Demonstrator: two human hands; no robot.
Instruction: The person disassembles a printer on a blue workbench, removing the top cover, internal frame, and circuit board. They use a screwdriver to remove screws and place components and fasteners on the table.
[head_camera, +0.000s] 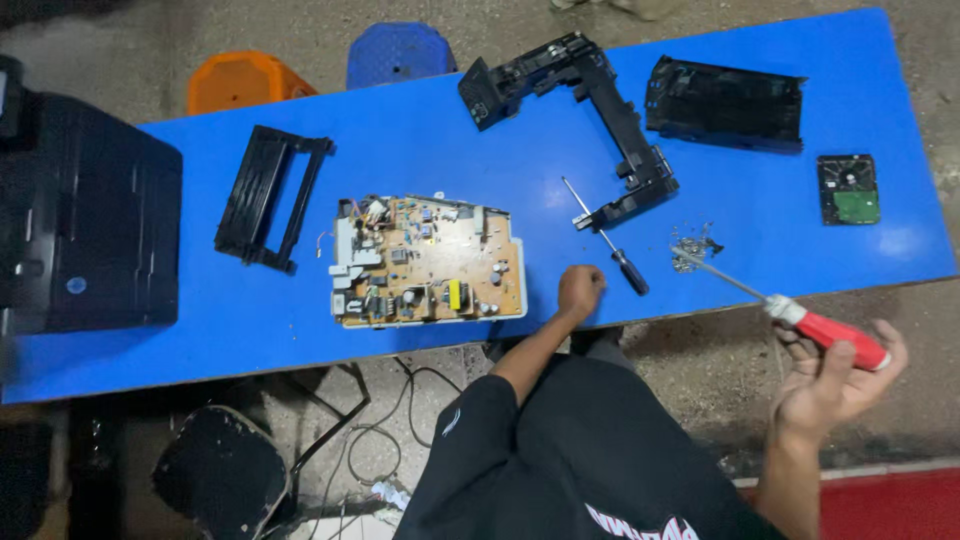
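1. While the right hand (835, 380) loosely grips the red-handled screwdriver (828, 329), its shaft tip hovers over the loose screw pile (693, 247) near the blue table (420, 130) edge; a swing could scatter them off.
2. Left hand (580, 290) is clenched, resting on the table edge, holding nothing visible, beside the black-handled screwdriver (607, 238).
3. Circuit board (428, 262) lies bare nearby; stray screws could short it.
4. No containers; screws are unboxed.
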